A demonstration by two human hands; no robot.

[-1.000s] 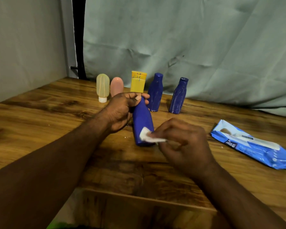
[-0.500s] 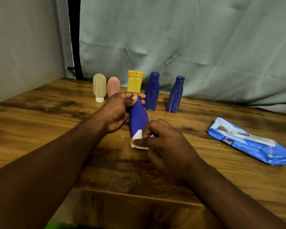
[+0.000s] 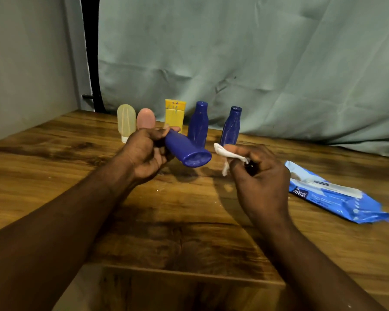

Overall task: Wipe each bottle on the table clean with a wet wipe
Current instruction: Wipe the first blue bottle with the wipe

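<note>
My left hand (image 3: pixel 144 156) grips a dark blue bottle (image 3: pixel 185 150) by its neck end, tilted above the table with its flat base turned toward me and to the right. My right hand (image 3: pixel 258 178) pinches a crumpled white wet wipe (image 3: pixel 225 154) just right of the bottle's base, a small gap between them. Behind them stand a pale yellow bottle (image 3: pixel 126 122), a pink bottle (image 3: pixel 146 118), a yellow tube (image 3: pixel 175 114) and two more dark blue bottles (image 3: pixel 198 123) (image 3: pixel 231 125), all upright in a row.
A blue wet-wipe pack (image 3: pixel 337 195) lies flat on the wooden table (image 3: pixel 54 158) to the right. A grey-green cloth (image 3: pixel 256 63) hangs behind the row. The table's front edge (image 3: pixel 189 274) runs below my forearms.
The blue bottle has been lifted and tipped from upright to nearly lying, base toward me. My right hand has drawn the wipe off the bottle and to the right.
</note>
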